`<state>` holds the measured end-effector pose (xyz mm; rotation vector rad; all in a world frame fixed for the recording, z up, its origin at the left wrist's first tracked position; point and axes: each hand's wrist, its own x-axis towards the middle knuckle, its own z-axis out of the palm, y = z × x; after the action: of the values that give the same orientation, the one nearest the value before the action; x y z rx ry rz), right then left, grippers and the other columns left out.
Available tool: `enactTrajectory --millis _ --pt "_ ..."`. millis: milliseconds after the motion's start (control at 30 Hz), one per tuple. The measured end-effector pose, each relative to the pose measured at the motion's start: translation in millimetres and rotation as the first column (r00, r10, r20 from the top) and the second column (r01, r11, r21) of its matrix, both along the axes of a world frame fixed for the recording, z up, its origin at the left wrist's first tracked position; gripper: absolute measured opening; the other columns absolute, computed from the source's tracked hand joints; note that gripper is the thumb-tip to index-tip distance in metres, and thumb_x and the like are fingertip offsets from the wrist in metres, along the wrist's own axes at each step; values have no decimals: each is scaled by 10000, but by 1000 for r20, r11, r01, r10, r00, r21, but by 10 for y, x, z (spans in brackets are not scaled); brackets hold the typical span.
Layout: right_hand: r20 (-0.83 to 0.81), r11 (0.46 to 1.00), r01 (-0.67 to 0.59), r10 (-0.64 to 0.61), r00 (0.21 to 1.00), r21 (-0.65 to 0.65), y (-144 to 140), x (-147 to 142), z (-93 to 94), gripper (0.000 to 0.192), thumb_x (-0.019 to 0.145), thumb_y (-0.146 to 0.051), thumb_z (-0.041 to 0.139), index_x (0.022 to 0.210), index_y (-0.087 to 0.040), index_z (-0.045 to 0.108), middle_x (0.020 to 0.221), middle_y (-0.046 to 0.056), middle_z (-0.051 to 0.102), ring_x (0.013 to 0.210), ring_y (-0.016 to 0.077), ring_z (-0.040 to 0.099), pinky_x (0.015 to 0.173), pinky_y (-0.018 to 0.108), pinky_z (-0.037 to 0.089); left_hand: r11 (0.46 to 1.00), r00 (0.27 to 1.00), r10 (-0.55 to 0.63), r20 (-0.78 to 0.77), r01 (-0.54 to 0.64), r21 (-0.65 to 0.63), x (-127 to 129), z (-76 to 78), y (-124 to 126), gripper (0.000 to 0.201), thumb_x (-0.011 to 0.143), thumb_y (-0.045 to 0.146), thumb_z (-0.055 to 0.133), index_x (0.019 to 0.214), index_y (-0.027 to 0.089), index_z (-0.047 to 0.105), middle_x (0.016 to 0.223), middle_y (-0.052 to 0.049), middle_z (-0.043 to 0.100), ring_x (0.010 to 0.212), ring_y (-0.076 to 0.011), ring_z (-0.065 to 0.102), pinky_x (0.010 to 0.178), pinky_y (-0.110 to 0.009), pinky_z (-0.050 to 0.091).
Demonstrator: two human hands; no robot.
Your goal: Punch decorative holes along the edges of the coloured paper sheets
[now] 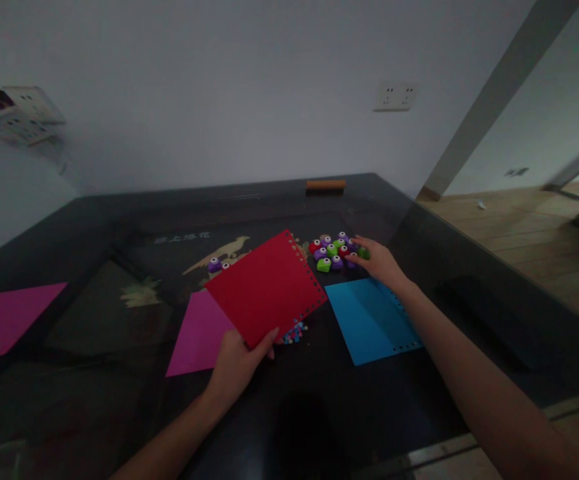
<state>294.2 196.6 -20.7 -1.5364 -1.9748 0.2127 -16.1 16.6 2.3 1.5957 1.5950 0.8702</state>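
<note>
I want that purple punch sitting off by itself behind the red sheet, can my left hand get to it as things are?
Probably not directly. The left hand is holding the red sheet, which stands between it and the purple punch. The hand is occupied.

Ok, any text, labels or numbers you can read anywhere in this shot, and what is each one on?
Pale characters on the dark tabletop, left of the bird inlay: a short row, too blurred to read.
Red sheet in the left hand: no print.
Small punches at the right hand: no readable marks.
Wall socket: no text legible.
</note>
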Motion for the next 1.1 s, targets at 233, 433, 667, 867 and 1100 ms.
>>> enactTrajectory --millis 233,433,667,867,1100 --pt "37 1000 7 -6 999 -12 11 41 -47 474 728 -374 673 1175 -234 610 1174 95 625 1086 321 567 937 496 421 1000 999 3 46 -3 -2 9 25 3 376 801 410 518 522 177 615 565 -39 668 592 -174 631 620 -256 472" --pt "77 999 -33 34 996 -10 41 63 -86 509 744 -388 655 1217 -217 578 1278 109 554 1179 318 500 980 502 383 1000 995 13 95 -12 -14 0 23 13 369 806 415 522 568 163 650 577 -48 677 561 -163 619 581 -247 473" --pt "180 995 -100 94 979 25 98 74 -142 574 761 -378 632 1289 -190 507 1297 131 531 1255 321 409 1010 522 329 999 995 31 99 -28 -32 6 44 9 367 797 447 525 620 164 677 597 -56 686 570 -174 628 546 -248 475" --pt "228 996 -73 58 972 55 60 44 -109 524 770 -406 609 1241 -184 559 1178 145 583 1155 328 467 959 495 384 1000 994 31 108 -31 1 4 51 15 365 799 430 532 565 172 641 588 -45 682 566 -166 624 571 -243 470" --pt "136 995 -40 28 990 87 12 16 113 433 798 -379 574 1173 -166 610 1167 152 589 1148 322 480 983 494 365 1000 993 24 112 -25 4 -7 55 20 359 801 434 529 607 160 654 552 -35 653 539 -160 598 544 -241 442"
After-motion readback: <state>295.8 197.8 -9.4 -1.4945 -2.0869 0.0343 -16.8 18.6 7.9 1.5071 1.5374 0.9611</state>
